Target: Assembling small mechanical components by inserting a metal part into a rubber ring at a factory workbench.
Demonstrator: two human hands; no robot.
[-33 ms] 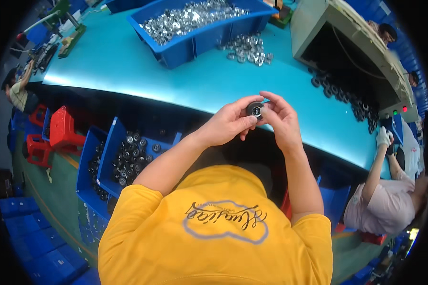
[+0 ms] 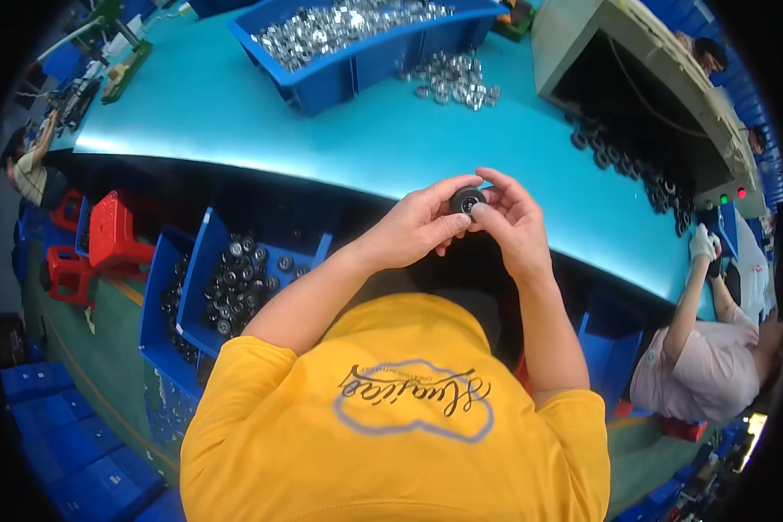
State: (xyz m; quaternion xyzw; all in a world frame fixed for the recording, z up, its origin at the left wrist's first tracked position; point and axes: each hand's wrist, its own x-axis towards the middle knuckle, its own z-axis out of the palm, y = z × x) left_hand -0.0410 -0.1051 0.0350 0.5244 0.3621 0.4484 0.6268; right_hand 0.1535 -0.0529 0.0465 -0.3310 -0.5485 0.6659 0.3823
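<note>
A small black wheel (image 2: 466, 201) with a metal-coloured centre is held between my two hands, just above the near edge of the turquoise table (image 2: 339, 157). My left hand (image 2: 416, 228) grips its left side between thumb and fingers. From the other side, my right hand (image 2: 522, 228) closes on it, the thumb pressed against the front face near the hub. The fingers hide part of its rim and its back.
Beyond my hands stands a blue bin (image 2: 339, 78) of shiny metal parts, with a loose pile (image 2: 461, 80) beside it. At right, black wheels (image 2: 618, 158) lie before a beige machine (image 2: 552, 52). Blue bins (image 2: 197, 296) of black wheels sit lower left. A co-worker (image 2: 696, 357) works at right.
The whole view has shifted slightly. Both hands keep their hold on the wheel, with only a small shift of the right thumb on its face.
</note>
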